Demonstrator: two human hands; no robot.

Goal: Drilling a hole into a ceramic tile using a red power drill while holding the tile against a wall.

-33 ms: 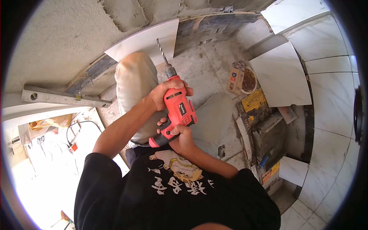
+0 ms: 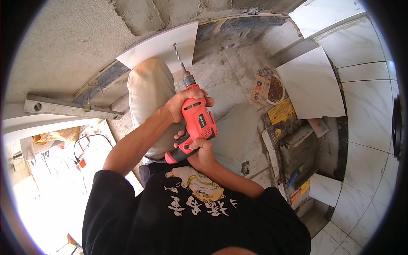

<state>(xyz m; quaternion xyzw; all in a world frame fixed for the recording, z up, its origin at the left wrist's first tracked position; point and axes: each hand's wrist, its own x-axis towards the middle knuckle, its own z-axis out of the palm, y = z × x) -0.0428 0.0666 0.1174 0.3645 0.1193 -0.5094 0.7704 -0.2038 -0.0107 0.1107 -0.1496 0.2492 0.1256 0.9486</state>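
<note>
A red and black power drill (image 2: 199,114) is held in both my hands, pointing away from me. My left hand (image 2: 180,104) wraps round the front of its body, just behind the chuck (image 2: 188,79). My right hand (image 2: 201,154) is closed on the rear handle. From the chuck a long twist bit (image 2: 179,58) runs to a white tile (image 2: 159,44) leaning against the low part of the wall. The tip meets a small brownish spot on the tile; how deep it sits is hidden. My left knee (image 2: 149,76) rests against the tile's lower edge.
A metal spirit level (image 2: 70,107) lies by the left doorway. To the right are an open bucket (image 2: 276,90) with brown contents beside a cardboard piece (image 2: 260,90), a large loose white tile (image 2: 312,85), a trowel-like tool (image 2: 318,126) and a blue-handled item (image 2: 292,179). Tiled wall (image 2: 367,106) bounds the right.
</note>
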